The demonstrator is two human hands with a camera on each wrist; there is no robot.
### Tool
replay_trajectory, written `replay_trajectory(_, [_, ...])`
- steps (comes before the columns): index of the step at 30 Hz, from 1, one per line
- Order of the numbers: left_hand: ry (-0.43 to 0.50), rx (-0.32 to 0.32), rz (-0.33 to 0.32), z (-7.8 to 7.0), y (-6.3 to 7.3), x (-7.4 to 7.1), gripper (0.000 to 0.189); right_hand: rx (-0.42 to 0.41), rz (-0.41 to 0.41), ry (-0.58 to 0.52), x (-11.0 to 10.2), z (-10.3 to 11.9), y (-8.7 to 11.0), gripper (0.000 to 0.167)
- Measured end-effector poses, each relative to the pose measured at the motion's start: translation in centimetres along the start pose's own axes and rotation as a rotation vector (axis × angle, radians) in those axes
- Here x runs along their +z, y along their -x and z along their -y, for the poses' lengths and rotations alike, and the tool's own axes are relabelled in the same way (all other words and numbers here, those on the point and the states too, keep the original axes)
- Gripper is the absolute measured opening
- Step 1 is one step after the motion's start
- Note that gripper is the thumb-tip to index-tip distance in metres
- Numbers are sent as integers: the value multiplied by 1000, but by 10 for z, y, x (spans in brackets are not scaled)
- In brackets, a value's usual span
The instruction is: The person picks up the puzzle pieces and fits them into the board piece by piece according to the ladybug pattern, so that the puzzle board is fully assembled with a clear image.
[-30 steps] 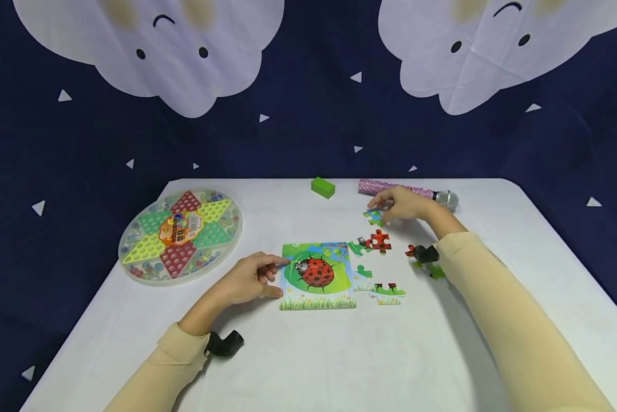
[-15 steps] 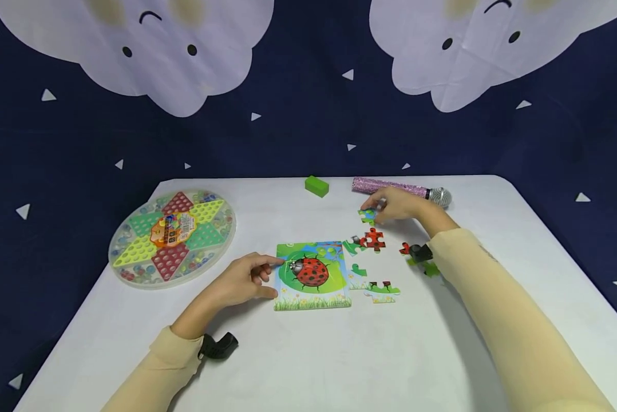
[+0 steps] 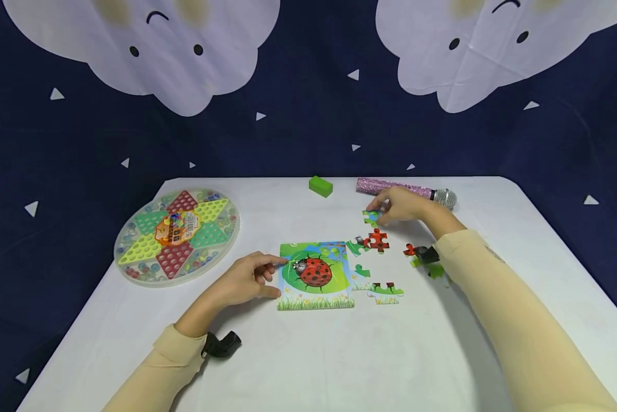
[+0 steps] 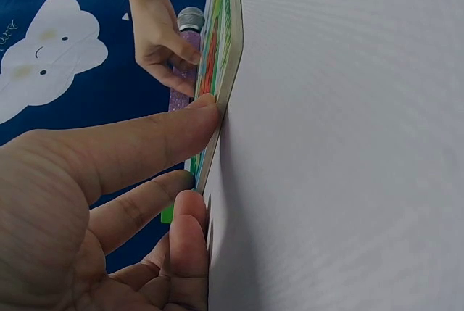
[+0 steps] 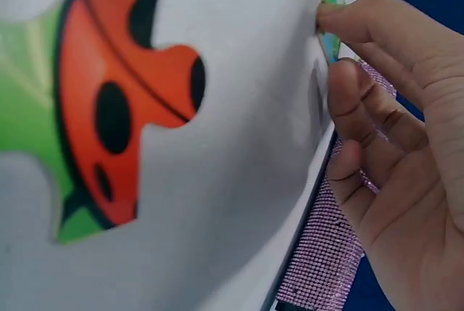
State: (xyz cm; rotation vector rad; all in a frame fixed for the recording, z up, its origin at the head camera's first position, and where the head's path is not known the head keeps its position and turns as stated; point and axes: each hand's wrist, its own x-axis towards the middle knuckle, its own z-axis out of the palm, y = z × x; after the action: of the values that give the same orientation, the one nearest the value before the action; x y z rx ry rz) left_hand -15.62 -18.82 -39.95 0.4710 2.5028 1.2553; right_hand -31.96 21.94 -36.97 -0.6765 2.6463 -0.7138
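Observation:
In the head view, a square ladybug puzzle board (image 3: 316,272) lies flat at the middle of the table. My left hand (image 3: 249,279) rests at its left edge, index finger and thumb extended against it, the other fingers bent. The left wrist view shows the thumb tip at the edge of the board (image 4: 230,50). Farther back, my right hand (image 3: 402,204) pinches a blue-green jigsaw piece (image 3: 370,217) between thumb and fingers, close to the tabletop. Just in front of that lies a red spotted piece (image 3: 378,240). A flower-edged piece (image 3: 387,292) sits right of the board.
A round Chinese checkers set (image 3: 177,237) with marbles stands at the left. Along the back are a green block (image 3: 321,186) and a glittery pink microphone (image 3: 445,198). More jigsaw pieces (image 3: 436,270) lie under the right forearm. A dark cloud-patterned cloth (image 3: 308,137) hangs behind the table.
The head view shifts slightly left and right; otherwise both hands, the board and the pieces stay practically where they were.

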Motion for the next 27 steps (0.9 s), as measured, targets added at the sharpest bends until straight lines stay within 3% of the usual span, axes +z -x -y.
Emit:
replay_trajectory(14, [-13,16,5,0,-3,3,64,-31,-108,43,3,-7,5,48])
replay_trajectory(20, [-16,11,0,0,-3,4,63,-83,-92,42,2,9,9,45])
replay_trajectory(27, [-17,5,2,0,0,0,63,-214,-63,40,13,34,11,43])
